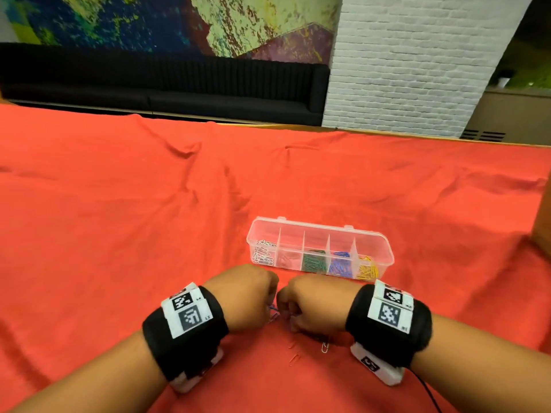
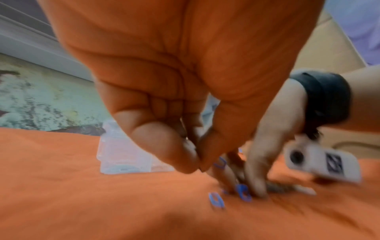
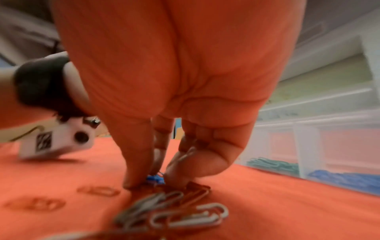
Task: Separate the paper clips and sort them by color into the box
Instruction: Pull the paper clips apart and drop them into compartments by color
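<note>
Black sofa [image 1: 167,84], white brick pillar [image 1: 417,61], colourful mural [image 1: 179,22]

Blue clips [image 2: 243,192] blurred; grip unclear

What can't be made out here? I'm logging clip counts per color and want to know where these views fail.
- Blue clips: motion blur in the left wrist view; head view hides them between left hand and right hand.
- White clips: blurred in the right wrist view, uncountable.
- Box: its clips too small to count in the head view.
</note>
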{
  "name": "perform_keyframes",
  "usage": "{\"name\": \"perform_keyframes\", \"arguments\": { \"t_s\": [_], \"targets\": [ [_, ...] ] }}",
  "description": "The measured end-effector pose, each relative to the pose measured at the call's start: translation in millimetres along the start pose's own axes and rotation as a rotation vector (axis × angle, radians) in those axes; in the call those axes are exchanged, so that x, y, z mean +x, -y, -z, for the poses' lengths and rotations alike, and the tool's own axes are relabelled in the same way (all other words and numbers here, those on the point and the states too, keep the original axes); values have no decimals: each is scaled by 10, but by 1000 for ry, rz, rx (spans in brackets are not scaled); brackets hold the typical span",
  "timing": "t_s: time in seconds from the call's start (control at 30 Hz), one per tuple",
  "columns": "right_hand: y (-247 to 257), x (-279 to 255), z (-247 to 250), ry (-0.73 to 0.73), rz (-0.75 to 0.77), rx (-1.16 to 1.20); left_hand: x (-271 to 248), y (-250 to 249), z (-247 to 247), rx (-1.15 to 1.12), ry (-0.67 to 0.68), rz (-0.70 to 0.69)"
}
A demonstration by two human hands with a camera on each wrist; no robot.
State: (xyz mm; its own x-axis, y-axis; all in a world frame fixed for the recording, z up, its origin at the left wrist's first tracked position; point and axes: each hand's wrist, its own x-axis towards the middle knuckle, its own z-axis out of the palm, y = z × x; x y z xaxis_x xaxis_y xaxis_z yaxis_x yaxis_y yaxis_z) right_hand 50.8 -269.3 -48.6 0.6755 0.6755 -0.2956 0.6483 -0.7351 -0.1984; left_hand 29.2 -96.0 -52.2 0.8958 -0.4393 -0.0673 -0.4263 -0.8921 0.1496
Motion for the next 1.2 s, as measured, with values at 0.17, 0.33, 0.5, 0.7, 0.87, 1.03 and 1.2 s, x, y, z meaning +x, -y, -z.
{"name": "perform_keyframes", "arguments": {
  "t_s": [0.17,0.33,0.5,0.7,0.87,1.03,1.2],
  "targets": [
    [-39,28,-76,21,10,19,-6,271,182,-446,34,134],
    [-159,18,32,-45,-33,330,-19,400,256,-1211,81,268],
    [-575,-117,332,-292,-102,840,104,343,277,-1473,67,262],
    [-1079,-362,482,-414,-277,1338,410,178,386,-1449,93,223],
    [-1206,-444,500,-489,-310,1339,650,92,382,-1467,113,238],
    [-1225,-303,507,-670,-359,1123,959,-151,391,-1393,52,232],
    [-1226,-191,512,-849,-433,633,1298,-453,430,-1092,46,236]
  ]
}}
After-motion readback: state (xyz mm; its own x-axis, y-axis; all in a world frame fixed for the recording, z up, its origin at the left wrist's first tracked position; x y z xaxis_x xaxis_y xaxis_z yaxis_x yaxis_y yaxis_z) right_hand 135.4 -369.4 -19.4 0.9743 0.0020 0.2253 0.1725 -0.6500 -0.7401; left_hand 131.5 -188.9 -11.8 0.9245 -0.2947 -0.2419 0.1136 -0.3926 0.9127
